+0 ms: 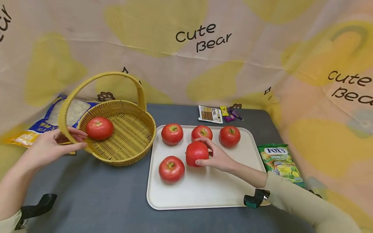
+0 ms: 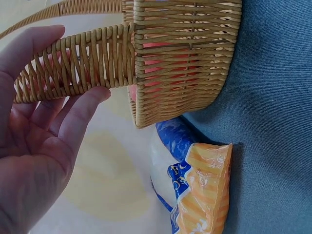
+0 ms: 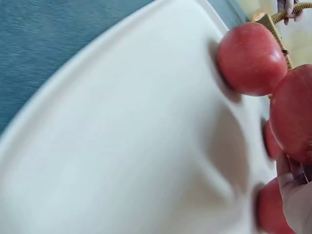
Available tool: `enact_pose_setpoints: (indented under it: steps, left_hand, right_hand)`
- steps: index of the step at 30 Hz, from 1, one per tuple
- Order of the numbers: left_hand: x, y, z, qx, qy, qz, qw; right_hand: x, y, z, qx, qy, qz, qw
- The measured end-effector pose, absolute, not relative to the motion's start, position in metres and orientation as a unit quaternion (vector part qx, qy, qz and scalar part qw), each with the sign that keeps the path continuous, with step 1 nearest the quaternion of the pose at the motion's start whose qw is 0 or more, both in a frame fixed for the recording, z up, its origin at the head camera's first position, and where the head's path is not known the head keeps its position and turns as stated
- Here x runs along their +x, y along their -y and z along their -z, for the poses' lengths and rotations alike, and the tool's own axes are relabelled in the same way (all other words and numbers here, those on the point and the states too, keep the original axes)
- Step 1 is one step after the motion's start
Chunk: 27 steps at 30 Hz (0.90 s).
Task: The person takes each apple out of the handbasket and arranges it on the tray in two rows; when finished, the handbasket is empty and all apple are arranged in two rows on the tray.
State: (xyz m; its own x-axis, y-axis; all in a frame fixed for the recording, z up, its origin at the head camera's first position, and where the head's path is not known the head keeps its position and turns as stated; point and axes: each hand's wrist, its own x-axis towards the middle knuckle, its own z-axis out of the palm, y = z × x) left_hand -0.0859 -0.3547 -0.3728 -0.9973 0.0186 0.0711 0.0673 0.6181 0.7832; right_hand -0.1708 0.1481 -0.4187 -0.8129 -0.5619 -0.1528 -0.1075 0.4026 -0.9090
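Observation:
My left hand (image 1: 48, 145) grips the lower end of the handle of a yellow wicker basket (image 1: 128, 129), thumb and fingers on either side of it in the left wrist view. Inside the basket, against its left wall, lies a red apple (image 1: 100, 128). Over the white tray (image 1: 215, 191), my right hand (image 1: 220, 158) holds another red apple (image 1: 197, 154), its shadow showing on the tray in the right wrist view. Three apples sit in a row along the tray's back edge, the middle apple (image 1: 201, 132) partly hidden by my fingers. One more apple (image 1: 171, 169) rests at the tray's left.
A blue and yellow bag (image 1: 48, 121) lies behind the basket on the left. Past the tray's back edge are a small white packet (image 1: 210, 114) and several tiny purple and yellow wrappers (image 1: 230, 117). A green FOX'S bag (image 1: 281, 163) lies along the tray's right side.

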Motion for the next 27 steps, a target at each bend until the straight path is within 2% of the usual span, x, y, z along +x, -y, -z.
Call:
enact_pose_setpoints:
  steps: [5,12,18,27]
  left_hand:
    - [-0.085,0.356,0.372,-0.025,0.900,0.433,0.032]
    - [-0.085,0.356,0.370,-0.017,0.904,0.425,0.029]
    - [-0.086,0.356,0.370,-0.012,0.907,0.420,0.025]
    - [-0.085,0.355,0.370,-0.013,0.906,0.422,0.023]
  right_hand:
    - [-0.160,-0.159,0.434,-0.209,-0.815,0.490,0.229]
    - [-0.151,-0.168,0.449,-0.239,-0.822,0.480,0.192]
    - [-0.148,-0.181,0.460,-0.268,-0.798,0.506,0.188]
    - [-0.142,-0.189,0.454,-0.295,-0.802,0.483,0.190]
